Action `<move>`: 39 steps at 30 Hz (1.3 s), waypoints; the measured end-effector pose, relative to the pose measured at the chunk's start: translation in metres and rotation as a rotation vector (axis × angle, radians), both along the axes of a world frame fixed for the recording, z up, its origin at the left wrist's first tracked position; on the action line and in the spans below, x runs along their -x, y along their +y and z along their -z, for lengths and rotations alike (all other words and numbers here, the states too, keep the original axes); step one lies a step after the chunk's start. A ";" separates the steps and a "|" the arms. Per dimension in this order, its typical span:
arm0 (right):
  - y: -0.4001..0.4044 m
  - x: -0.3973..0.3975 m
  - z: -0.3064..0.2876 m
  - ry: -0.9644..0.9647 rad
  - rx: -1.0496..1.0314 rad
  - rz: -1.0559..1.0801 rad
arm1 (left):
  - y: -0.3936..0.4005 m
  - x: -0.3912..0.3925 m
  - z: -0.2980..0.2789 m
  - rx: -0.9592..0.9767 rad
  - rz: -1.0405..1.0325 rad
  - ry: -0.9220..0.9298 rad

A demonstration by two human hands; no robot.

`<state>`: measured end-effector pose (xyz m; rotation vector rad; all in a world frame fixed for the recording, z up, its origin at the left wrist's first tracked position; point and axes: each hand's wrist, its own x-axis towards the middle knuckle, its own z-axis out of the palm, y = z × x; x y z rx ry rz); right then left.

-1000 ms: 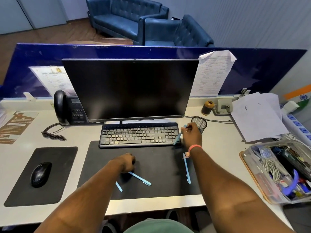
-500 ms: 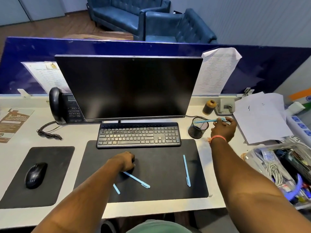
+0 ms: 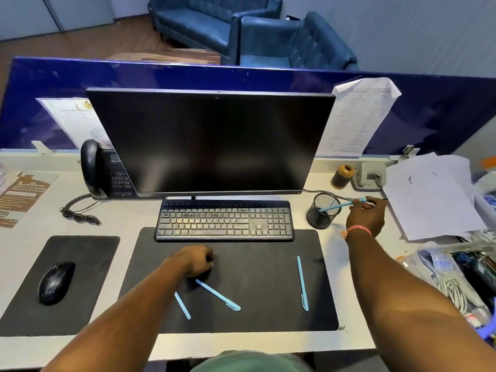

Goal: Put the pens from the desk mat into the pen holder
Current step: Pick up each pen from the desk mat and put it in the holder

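Head view, single frame. White surface carries a black desk mat at centre, keyboard on its 12 o'clock edge, dark monitor behind that.

Right hand sits at 3 o'clock of the black mesh pen holder, just beside it. Fingers pinched together on the upper end of a light blue pen. This held pen is tilted, nearly flat; its lower tip is inside the holder's mouth, its shaft crosses the rim on the 3 o'clock side. A pink band is on the right wrist.

Left hand rests on the mat just at 6 o'clock of the keyboard, fingers curled under into a loose fist. Cannot tell whether anything is inside it.

Three light blue pens lie on the mat:
- middle pen, diagonal, upper end just at 6 o'clock of the left hand, close to touching it.
- short-looking pen, at 8 o'clock of the middle pen, upper part hidden by the left forearm.
- right pen, almost upright in frame, near the mat's 3 o'clock edge, well apart from the other two.

Mouse on a separate pad at 9 o'clock. Desk phone at 10 o'clock. Loose papers at 3 o'clock of the holder.
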<state>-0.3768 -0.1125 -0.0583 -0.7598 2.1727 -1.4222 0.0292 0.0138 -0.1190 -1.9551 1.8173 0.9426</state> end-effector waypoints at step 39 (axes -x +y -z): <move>0.124 -0.042 0.065 -0.250 -0.682 -0.699 | -0.052 0.047 -0.007 0.003 0.285 0.083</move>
